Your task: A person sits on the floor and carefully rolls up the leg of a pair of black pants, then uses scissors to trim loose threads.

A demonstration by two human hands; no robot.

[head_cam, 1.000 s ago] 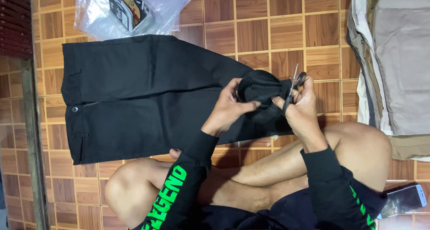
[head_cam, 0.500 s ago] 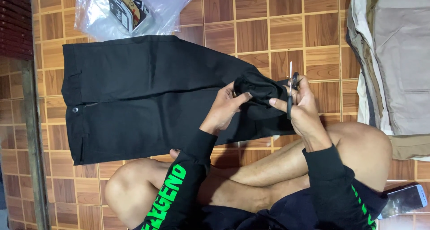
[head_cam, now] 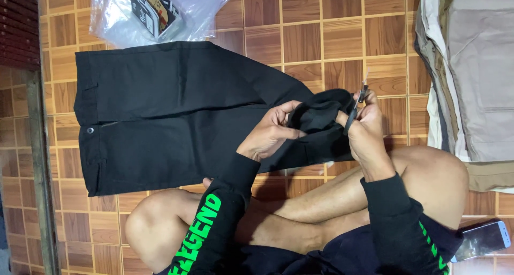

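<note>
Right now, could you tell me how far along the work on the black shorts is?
Done: the shorts lie flat on the floor, buttoned. In hand: the left hand bunches one hem while the right hand works small snips at it. Left: the other leg's hem is hidden, so I cannot tell.

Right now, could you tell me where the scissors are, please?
In the head view, the scissors are in the right hand, right of centre, at the bunched leg hem of the black shorts that the left hand grips.

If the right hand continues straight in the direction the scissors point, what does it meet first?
The right hand aims the scissors up the picture, past the bunched leg of the black shorts. The bare wooden floor probably comes first; depth is unclear.
</note>
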